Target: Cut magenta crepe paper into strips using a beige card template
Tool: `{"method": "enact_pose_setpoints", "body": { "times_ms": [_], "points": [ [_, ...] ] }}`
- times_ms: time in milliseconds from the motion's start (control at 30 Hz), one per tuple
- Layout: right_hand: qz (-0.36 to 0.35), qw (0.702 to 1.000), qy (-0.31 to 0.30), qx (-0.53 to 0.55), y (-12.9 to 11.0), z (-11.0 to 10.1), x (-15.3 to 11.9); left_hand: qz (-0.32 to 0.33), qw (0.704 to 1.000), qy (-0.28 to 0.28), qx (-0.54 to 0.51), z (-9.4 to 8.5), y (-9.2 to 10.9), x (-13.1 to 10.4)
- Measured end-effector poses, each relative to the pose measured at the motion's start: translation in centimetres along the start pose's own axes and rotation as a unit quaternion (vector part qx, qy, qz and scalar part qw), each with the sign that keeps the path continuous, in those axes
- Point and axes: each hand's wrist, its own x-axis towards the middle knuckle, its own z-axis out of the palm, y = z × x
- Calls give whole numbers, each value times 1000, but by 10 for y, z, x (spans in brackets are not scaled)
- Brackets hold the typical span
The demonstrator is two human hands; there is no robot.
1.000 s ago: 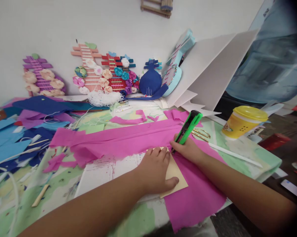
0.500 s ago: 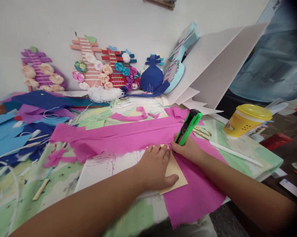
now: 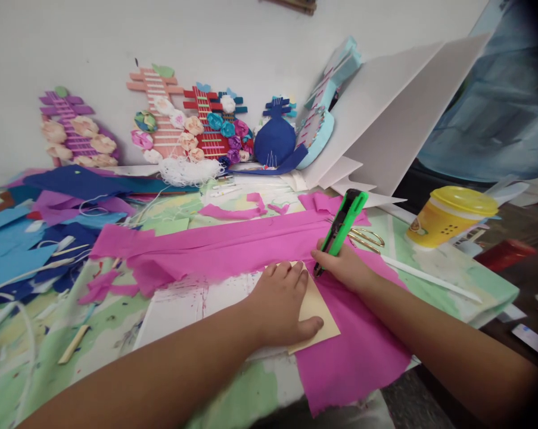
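My left hand (image 3: 282, 304) lies flat with its fingers spread, pressing on a cream-coloured card (image 3: 323, 313). Beneath the card are a white board (image 3: 179, 313) and magenta fabric (image 3: 353, 357). My right hand (image 3: 342, 265) is closed round a green and black utility knife (image 3: 342, 226), held tilted with its lower end by the card's upper right edge. Whether the blade touches the fabric is too small to tell. A folded band of the magenta fabric (image 3: 224, 244) stretches across the table beyond my hands.
Gold-handled scissors (image 3: 367, 239) lie behind my right hand, near a yellow lidded cup (image 3: 450, 217). Blue fabric scraps (image 3: 14, 250) cover the left side. Decorated instrument-shaped crafts (image 3: 210, 128) lean on the wall. White boards (image 3: 385, 113) stand at the back right.
My right hand and the knife have shifted slightly, and the knife's lower end now shows more clearly. My left hand has stayed in place on the card.
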Motion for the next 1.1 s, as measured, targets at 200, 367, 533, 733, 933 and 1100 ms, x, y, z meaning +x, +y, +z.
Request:
{"method": "enact_pose_setpoints", "body": {
  "times_ms": [200,367,533,733,933,1100],
  "points": [
    [-29,998,-4,-49,3,4,-3,4,1000,11,2,1,0,0],
    [-53,996,-8,-74,6,7,-4,3,1000,9,-5,-1,0,0],
    [-14,999,3,-29,3,3,-1,-1,1000,6,-3,-1,0,0],
    [-17,999,-29,0,-1,-2,-2,1,1000,3,-3,0,0,1],
    [-28,999,-22,-36,2,1,-5,1,1000,13,6,1,0,1],
    [-57,995,-20,-81,4,6,-9,9,1000,20,4,1,-1,0]
  ]
}}
